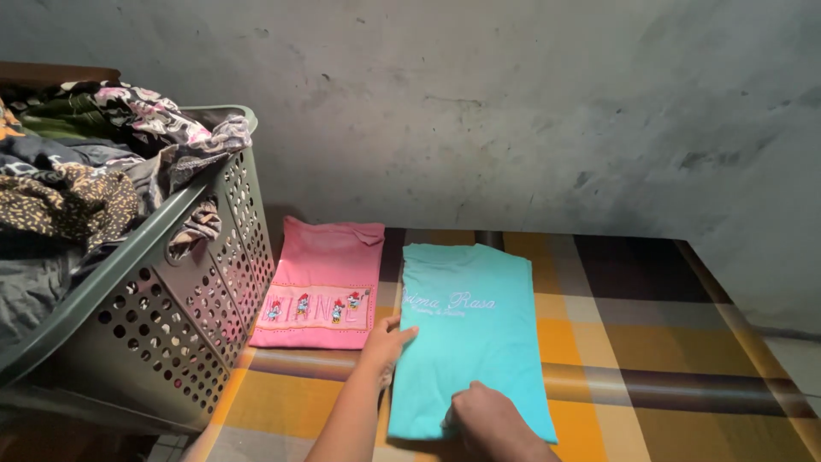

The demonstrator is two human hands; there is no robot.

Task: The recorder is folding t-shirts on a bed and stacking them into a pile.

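The teal shirt (470, 342) lies folded on the checked mat (650, 342), long axis running from the person toward the wall, collar end at the far side. The left hand (389, 342) rests flat on its left edge; the right hand (487, 419) presses its near end, fingers curled, gripping nothing. A pink shirt (325, 287) lies just left, beside the basket (171, 342).

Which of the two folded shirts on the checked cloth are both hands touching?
The turquoise folded shirt, on the right: the left hand rests on its left edge, the right hand on its near end. The pink folded shirt lies untouched beside the grey laundry basket.
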